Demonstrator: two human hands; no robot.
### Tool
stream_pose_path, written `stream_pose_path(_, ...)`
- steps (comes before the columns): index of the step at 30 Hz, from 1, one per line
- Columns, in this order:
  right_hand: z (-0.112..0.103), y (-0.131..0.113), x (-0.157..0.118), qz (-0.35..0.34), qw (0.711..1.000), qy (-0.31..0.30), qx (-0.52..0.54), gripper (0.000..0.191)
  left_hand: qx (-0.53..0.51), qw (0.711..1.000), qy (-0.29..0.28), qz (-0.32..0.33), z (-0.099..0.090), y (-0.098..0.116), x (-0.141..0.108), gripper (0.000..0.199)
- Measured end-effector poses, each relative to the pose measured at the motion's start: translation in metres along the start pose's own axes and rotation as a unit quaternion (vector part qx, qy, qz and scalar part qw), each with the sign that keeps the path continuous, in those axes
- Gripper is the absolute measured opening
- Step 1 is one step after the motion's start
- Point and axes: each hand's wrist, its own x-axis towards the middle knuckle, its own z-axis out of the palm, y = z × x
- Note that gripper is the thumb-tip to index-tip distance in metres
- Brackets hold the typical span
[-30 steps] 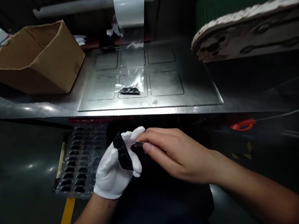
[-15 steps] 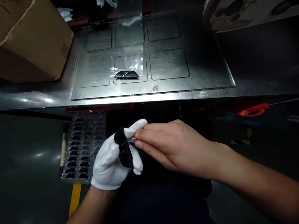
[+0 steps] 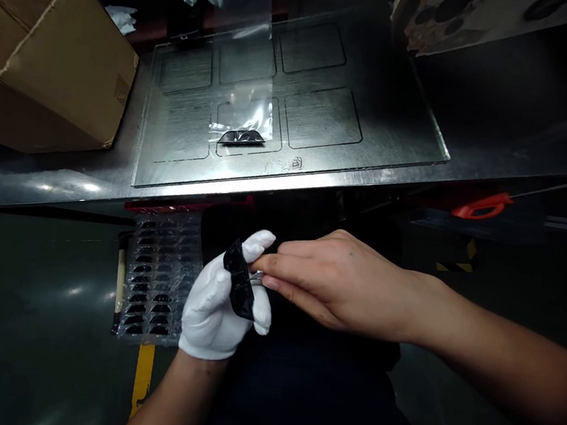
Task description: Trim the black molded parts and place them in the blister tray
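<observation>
In the lower middle of the frame, my left hand, in a white cloth glove, holds a black, glossy, trapezoid-shaped piece tilted between thumb and fingers; my bare right hand comes in from the right, thumb and fingertips pinched narrow on a small, thin metal tool; its tip is at the piece's right-hand edge, though I cannot tell whether it touches.

At lower left, beside my glove, is a clear plastic tray with rows of similar black pieces; a yellow floor stripe runs below it. Across the upper part lies a clear, flat sheet on a shiny metal table; on the sheet, at upper middle, rests another black trapezoid, partly under transparent film; a brown cardboard box stands at upper left; an orange looped handle shows at right.
</observation>
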Motion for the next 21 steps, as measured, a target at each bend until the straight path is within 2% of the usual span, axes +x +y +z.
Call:
stream_pose_path(9,0.005,-0.005,-0.007,0.003,0.999,-0.009,0.05,0.029,-0.036,0.998,0.029,-0.047,-0.002,-0.001,0.0,0.036)
stream_pose_path(14,-0.013,-0.004,-0.011,0.035,0.988,0.076,0.127,0.03,-0.022,0.999,0.028,-0.015,0.002,0.005,0.004,0.035)
stream_pose_path(17,-0.026,0.0,-0.009,0.047,0.99,0.114,0.075,0.036,-0.001,1.0,0.016,0.004,0.004,0.008,0.006,0.036)
stream_pose_path(21,-0.033,-0.001,-0.001,0.014,0.993,0.115,-0.023,0.034,0.018,1.0,0.007,0.0,0.009,0.01,0.004,0.037)
